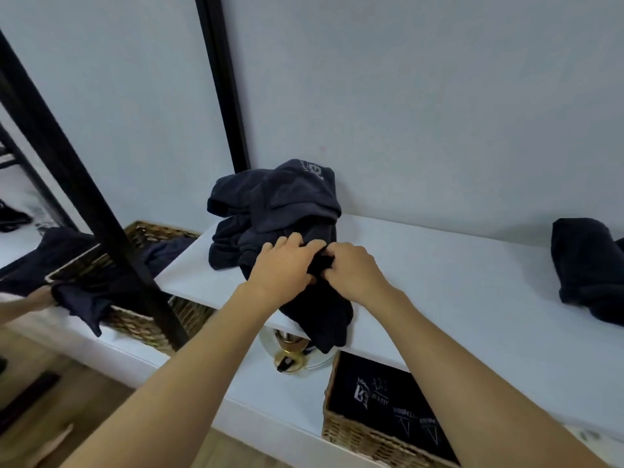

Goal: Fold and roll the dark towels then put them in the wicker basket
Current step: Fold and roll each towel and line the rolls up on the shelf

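Note:
A heap of dark navy towels [273, 204] lies on the white upper shelf [439, 265], against the wall. One dark towel [324, 315] trails from the heap over the shelf's front edge. My left hand [283, 268] and my right hand [351, 268] meet on this towel and both grip its bunched top edge. Below right, a wicker basket [358, 437] on the lower shelf holds rolled dark towels with white logos. A second wicker basket [148, 325] at the left holds loose dark cloth.
A folded dark towel [587, 268] lies at the right end of the upper shelf. A black-framed mirror [101, 217] leans at the left and reflects a hand with cloth. A gold and glass object [290, 356] stands under the shelf. The floor below is wooden.

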